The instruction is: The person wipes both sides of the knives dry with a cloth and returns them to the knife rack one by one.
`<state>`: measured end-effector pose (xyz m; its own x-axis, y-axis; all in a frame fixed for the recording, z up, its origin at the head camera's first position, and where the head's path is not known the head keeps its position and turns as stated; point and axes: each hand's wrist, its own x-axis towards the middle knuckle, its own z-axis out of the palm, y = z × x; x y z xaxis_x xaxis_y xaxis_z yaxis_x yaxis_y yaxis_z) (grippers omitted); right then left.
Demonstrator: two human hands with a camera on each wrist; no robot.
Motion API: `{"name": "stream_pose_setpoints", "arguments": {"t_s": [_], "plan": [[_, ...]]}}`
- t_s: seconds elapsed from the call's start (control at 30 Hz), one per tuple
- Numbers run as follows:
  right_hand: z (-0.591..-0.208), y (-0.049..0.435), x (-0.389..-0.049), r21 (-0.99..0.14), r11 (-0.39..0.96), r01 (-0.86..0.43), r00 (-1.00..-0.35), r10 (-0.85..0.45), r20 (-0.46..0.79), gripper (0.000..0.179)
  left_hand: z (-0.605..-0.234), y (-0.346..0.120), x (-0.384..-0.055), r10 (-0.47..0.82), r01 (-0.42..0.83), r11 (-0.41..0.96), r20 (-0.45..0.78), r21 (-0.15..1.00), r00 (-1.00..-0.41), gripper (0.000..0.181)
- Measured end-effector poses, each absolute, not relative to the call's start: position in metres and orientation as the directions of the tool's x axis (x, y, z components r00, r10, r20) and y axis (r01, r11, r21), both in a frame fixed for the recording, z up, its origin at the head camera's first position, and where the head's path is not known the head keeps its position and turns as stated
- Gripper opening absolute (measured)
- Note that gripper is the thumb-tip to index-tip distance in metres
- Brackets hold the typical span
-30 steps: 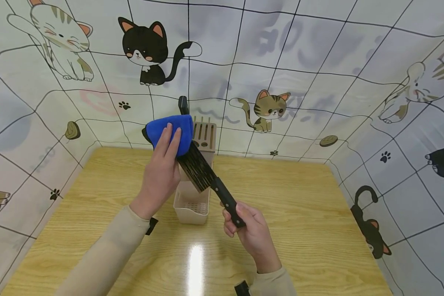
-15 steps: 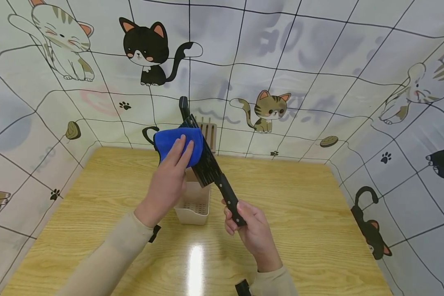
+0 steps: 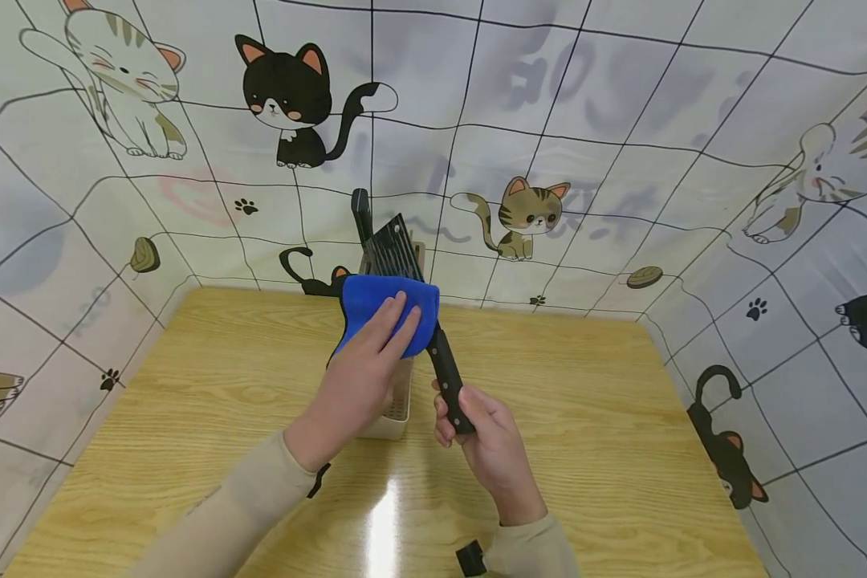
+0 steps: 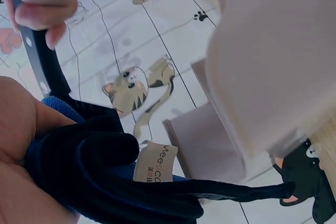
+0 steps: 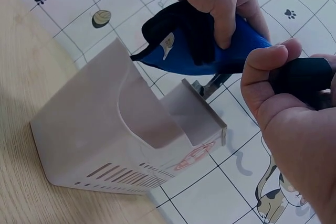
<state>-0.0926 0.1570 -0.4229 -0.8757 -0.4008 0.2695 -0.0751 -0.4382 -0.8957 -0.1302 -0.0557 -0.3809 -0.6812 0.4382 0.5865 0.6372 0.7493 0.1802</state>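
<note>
My right hand (image 3: 494, 449) grips the black riveted handle (image 3: 448, 381) of a kitchen knife, its broad dark blade (image 3: 393, 249) pointing up and away. My left hand (image 3: 357, 389) pinches a folded blue cloth (image 3: 383, 301) over the blade close to the handle, two fingers lying extended on top. In the right wrist view its thumb and fingers sit on either side of the cloth (image 5: 184, 51). The cloth hides the lower blade. From the left wrist, the cloth's dark underside (image 4: 105, 171) and a white label (image 4: 156, 163) show.
Behind the hands a beige knife holder (image 5: 89, 124) stands on the wooden table (image 3: 585, 417), its slotted rack partly hidden. Another black handle (image 3: 361, 213) rises at the rack. A cat-printed tiled backdrop (image 3: 419, 104) encloses the table at the back and sides.
My left hand has slid the cloth right and down along the blade, from its far end toward the handle. The far blade is now uncovered. My right hand keeps its grip, the knife slightly more upright.
</note>
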Motion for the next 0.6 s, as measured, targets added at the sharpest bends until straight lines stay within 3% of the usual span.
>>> {"name": "stream_pose_setpoints", "arguments": {"t_s": [0.4, 0.6], "plan": [[-0.42, 0.158, -0.096, -0.9, -0.428, -0.075, -0.864, -0.423, 0.274, 0.038, -0.382, -0.043, -0.118, 0.463, 0.668, 0.734, 0.629, 0.123, -0.625, 0.072], [-0.418, 0.16, -0.097, -0.886, -0.456, -0.084, -0.807, -0.49, 0.329, 0.033, -0.383, -0.043, -0.114, 0.468, 0.673, 0.733, 0.647, 0.096, -0.602, 0.07]]}}
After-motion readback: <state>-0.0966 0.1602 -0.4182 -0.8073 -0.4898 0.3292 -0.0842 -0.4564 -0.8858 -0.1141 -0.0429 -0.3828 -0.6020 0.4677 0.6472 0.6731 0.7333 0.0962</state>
